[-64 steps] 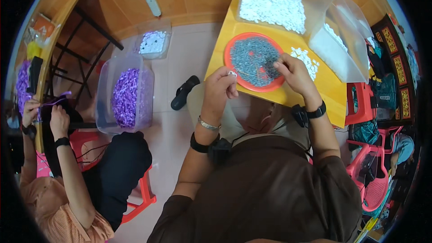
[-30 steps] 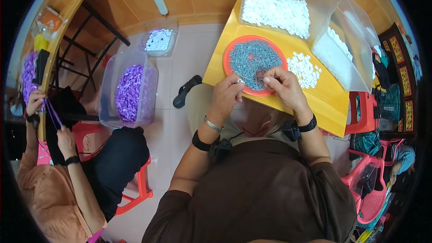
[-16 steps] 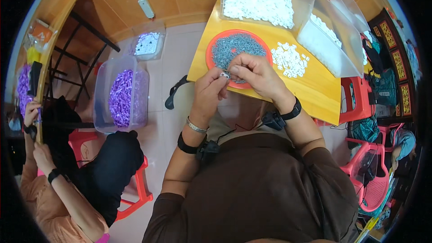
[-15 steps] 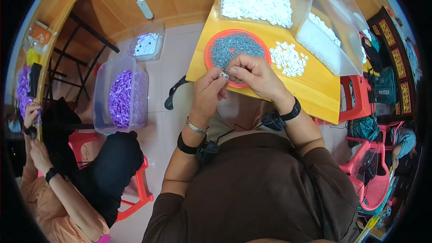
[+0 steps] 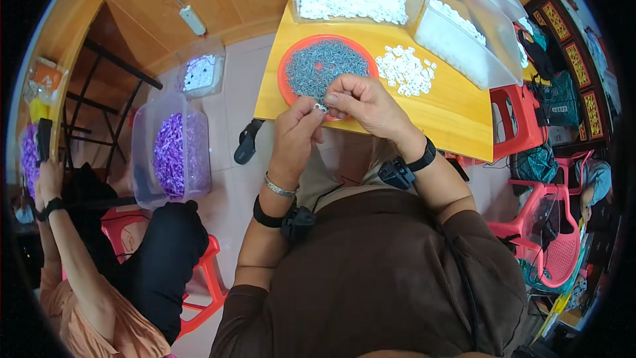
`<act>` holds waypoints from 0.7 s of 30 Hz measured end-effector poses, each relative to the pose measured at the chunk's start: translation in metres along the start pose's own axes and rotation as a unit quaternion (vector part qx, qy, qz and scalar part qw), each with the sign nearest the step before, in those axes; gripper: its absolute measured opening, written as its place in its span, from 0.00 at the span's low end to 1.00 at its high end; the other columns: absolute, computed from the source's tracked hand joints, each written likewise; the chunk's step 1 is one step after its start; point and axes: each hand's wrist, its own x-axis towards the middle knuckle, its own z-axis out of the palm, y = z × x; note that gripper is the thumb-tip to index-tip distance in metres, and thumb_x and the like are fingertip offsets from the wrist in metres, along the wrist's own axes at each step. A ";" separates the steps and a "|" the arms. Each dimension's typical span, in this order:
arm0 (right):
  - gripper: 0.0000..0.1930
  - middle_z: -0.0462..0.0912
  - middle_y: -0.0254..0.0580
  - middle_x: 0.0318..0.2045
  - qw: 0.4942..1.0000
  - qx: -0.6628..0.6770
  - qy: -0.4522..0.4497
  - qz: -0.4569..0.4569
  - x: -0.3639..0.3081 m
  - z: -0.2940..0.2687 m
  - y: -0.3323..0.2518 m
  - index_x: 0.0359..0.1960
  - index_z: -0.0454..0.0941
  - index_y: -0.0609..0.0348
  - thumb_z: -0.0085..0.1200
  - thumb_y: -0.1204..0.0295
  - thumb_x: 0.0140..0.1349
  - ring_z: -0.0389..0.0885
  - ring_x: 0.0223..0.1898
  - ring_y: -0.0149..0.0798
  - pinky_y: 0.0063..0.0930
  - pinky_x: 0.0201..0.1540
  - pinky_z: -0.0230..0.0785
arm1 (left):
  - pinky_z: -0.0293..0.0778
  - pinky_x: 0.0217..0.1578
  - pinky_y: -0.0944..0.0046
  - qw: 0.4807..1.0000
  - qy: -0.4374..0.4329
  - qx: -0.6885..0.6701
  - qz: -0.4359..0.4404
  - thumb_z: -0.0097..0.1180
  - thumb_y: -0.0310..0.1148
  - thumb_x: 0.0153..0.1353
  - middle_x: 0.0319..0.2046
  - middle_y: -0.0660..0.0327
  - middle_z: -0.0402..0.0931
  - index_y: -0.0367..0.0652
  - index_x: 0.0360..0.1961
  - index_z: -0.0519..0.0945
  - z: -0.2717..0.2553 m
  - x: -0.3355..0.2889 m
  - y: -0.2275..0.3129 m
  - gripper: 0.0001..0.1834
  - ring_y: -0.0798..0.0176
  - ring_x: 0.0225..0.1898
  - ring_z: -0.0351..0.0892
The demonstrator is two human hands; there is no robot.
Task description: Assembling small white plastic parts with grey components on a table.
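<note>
Head view: since the earliest frame, the right hand (image 5: 372,107) has moved from the grey metal pieces (image 5: 341,59) to meet the left hand (image 5: 293,130). The left pinches a small white piece (image 5: 320,107) at the near edge of the red plate (image 5: 282,78); the right's fingertips press together, contents indiscernible. Risk: a slack pinch could drop the white piece.

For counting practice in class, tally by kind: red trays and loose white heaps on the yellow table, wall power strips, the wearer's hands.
Red tray: 1
Loose white heap: 1
Power strip: 1
Left hand, right hand: 2
Total: 5
</note>
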 end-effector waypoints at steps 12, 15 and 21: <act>0.08 0.74 0.31 0.21 0.998 -0.052 0.034 -0.023 0.002 0.000 -0.002 0.29 0.76 0.64 0.51 0.71 0.61 0.71 0.26 0.23 0.18 0.30 0.65 | 0.61 0.21 0.75 1.000 0.005 0.025 -0.003 0.46 0.34 0.60 0.17 0.68 0.66 0.43 0.25 0.70 -0.004 0.001 -0.003 0.09 0.74 0.19 0.66; 0.07 0.73 0.29 0.23 0.997 -0.074 -0.009 -0.021 0.003 0.000 0.003 0.30 0.74 0.62 0.50 0.72 0.63 0.69 0.27 0.22 0.16 0.30 0.64 | 0.60 0.20 0.74 1.000 0.013 0.023 0.004 0.46 0.31 0.60 0.16 0.68 0.64 0.41 0.23 0.69 -0.001 0.002 -0.006 0.09 0.75 0.17 0.64; 0.08 0.74 0.30 0.22 0.990 -0.138 -0.002 -0.035 0.002 0.000 0.001 0.28 0.73 0.63 0.51 0.71 0.62 0.70 0.25 0.22 0.17 0.29 0.64 | 0.59 0.18 0.74 0.999 0.019 0.048 0.009 0.46 0.29 0.58 0.14 0.68 0.63 0.39 0.21 0.68 0.002 0.002 -0.006 0.10 0.76 0.16 0.62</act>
